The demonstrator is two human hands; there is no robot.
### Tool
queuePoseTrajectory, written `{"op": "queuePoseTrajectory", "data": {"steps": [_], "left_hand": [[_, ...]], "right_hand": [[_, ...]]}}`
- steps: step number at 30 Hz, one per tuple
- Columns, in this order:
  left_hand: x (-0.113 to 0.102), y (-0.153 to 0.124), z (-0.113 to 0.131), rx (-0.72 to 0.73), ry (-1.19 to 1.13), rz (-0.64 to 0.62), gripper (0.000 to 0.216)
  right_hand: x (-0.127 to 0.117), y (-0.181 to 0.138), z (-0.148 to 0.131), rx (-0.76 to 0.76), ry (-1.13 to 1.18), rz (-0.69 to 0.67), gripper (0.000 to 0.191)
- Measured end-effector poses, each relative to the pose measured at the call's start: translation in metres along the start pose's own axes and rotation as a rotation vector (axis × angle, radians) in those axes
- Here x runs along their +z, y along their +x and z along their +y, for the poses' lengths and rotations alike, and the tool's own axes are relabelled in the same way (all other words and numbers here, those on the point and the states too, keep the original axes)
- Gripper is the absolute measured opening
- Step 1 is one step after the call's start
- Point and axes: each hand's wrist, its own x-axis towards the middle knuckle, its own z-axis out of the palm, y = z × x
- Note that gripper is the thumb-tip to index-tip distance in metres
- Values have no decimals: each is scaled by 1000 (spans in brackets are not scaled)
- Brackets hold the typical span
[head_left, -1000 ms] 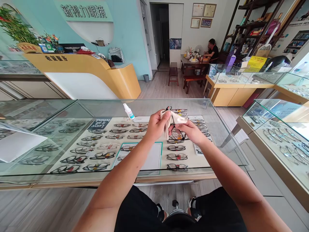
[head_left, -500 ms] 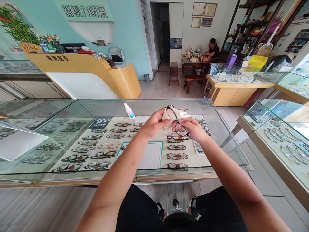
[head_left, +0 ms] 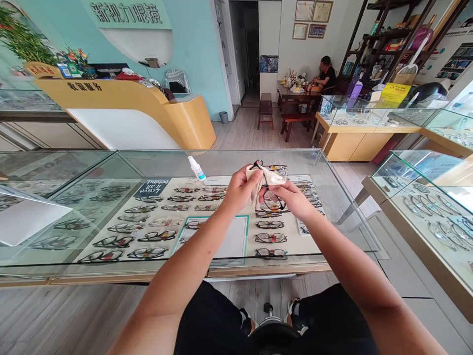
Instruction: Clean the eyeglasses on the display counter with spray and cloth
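Above the glass counter, my left hand [head_left: 239, 191] is closed on a pale cleaning cloth [head_left: 272, 178], pinching it over the upper lens of a pair of dark-framed eyeglasses [head_left: 274, 207]. My right hand [head_left: 294, 198] grips the same eyeglasses near the middle of the frame, its fingers against the cloth's edge. The lower lens shows beneath my right fingers; cloth and thumb hide most of the upper one. To the left of my hands, a small white spray bottle [head_left: 197, 168] with a blue label stands on the glass top.
Rows of eyeglasses [head_left: 157, 236] lie inside the glass display case [head_left: 295, 266] below my hands. A white panel [head_left: 31, 217] is at the left. Another display case [head_left: 424, 231] stands at the right. Far back, a person [head_left: 325, 74] sits at a cluttered table.
My left thumb has moved up over the upper lens, pressing the cloth there and covering rim that showed before. The cloth is bunched differently. My right hand keeps its grip on the eyeglasses.
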Motion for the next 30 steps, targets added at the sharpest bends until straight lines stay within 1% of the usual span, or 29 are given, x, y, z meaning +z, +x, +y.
{"op": "queuePoseTrajectory", "data": {"steps": [2,4,7,11,13,16,19,22,25,30], "left_hand": [[-1,1,-4,-4,11,40,57],[-5,2,-4,-36,-4,22,59],[-15,6,1,-90,-68,-76,61],[-29,8,11,-128,-103,-225,55],[-31,7,13,-117,-87,-260,52],[-27,6,13,-78,-55,-280,48],[-18,5,13,-51,-43,-244,49],[-12,4,12,-49,-35,-163,54],[-8,3,8,-53,-40,-87,54],[-5,1,1,-42,-20,2,56]], "right_hand": [[1,0,-1,-10,-21,-6,39],[0,0,-2,-8,-37,2,39],[-3,-1,-3,10,-25,30,39],[-9,-3,-4,51,37,38,40],[-10,-3,-4,54,55,39,40],[-8,-2,-3,40,61,34,41],[-6,-1,-1,36,54,41,41],[-5,0,1,37,25,30,43],[-5,0,3,30,23,22,43],[-4,1,4,7,20,6,41]]}}
